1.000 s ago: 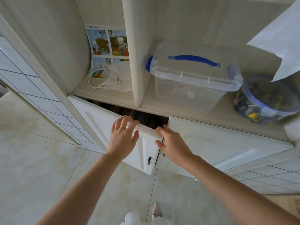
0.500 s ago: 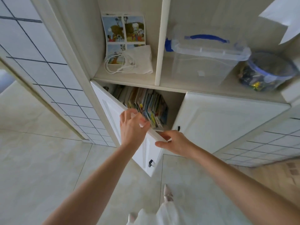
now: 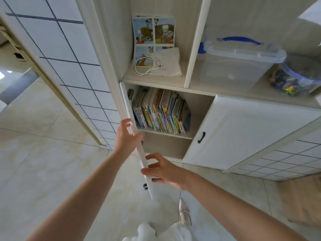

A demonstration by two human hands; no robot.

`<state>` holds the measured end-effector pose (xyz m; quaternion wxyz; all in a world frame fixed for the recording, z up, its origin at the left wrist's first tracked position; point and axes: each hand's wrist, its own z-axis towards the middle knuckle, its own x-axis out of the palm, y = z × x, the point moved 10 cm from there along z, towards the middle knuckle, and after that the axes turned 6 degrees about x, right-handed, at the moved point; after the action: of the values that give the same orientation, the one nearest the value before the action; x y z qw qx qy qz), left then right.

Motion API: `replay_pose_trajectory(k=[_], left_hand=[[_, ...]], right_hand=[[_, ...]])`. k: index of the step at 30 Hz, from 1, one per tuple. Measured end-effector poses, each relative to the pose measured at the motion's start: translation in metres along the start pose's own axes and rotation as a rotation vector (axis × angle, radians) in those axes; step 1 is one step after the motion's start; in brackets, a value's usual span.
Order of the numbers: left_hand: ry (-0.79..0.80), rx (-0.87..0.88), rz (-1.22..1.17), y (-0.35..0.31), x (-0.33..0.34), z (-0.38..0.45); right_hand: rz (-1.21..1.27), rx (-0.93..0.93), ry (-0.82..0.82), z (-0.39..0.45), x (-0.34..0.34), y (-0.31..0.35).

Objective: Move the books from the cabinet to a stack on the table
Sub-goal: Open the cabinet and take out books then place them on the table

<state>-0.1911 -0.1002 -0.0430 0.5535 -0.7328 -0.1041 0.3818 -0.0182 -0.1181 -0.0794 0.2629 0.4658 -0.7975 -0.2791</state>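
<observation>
A row of several colourful books (image 3: 161, 112) stands leaning on the upper shelf of the lower cabinet compartment, in plain sight. The left cabinet door (image 3: 127, 103) is swung wide and I see it edge-on. My left hand (image 3: 126, 136) grips that door's edge, fingers over the far side and thumb on the near side. My right hand (image 3: 162, 169) is lower down, its fingers spread and fairly straight, touching the door near its bottom corner. Neither hand touches a book. No table is in view.
The right cabinet door (image 3: 243, 129) is closed, with a black handle (image 3: 201, 137). On the open shelf above are a picture sheet (image 3: 153, 30), a white cord (image 3: 145, 66), a clear box with a blue handle (image 3: 239, 61) and a round tub (image 3: 302, 75). A tiled floor lies below.
The left door has swung from slightly ajar to wide open, uncovering the books. Both hands followed its edge, and my view pulled back and dropped lower.
</observation>
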Motion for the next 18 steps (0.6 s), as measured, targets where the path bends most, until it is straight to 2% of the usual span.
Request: replay_pose_trajectory(k=[9, 14, 18], left_hand=[[0.057, 0.019, 0.168, 0.022, -0.071, 0.003], [0.087, 0.088, 0.404, 0.027, -0.1, 0.009], [0.083, 0.092, 0.481, 0.028, -0.117, 0.016]], right_hand=[[0.113, 0.042, 0.054, 0.062, 0.105, 0.018], [0.126, 0.034, 0.023, 0.078, 0.136, 0.041], [0.175, 0.046, 0.062, 0.087, 0.151, 0.058]])
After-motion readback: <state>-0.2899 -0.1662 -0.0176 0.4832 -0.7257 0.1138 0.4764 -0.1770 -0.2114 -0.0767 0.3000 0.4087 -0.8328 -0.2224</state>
